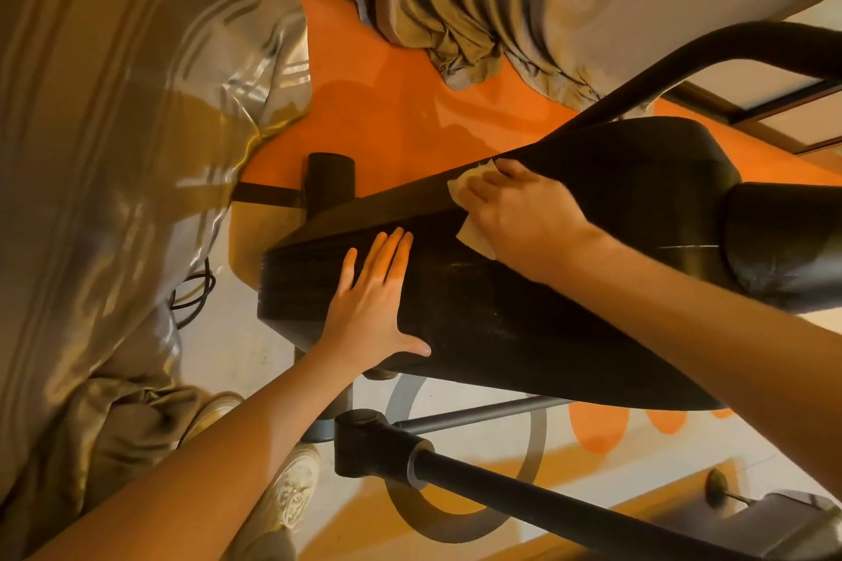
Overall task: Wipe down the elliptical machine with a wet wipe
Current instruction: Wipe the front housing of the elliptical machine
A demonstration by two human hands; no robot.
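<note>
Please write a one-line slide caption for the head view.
Right hand presses a wet wipe along the elliptical's black housing while the flat left hand braces it.

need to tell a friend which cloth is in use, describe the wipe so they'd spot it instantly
Find the big black machine housing mid-frame. On its upper ridge the right hand presses down a crumpled pale wipe. It is the only light, papery thing on the black shell; the left hand lies bare.
</note>
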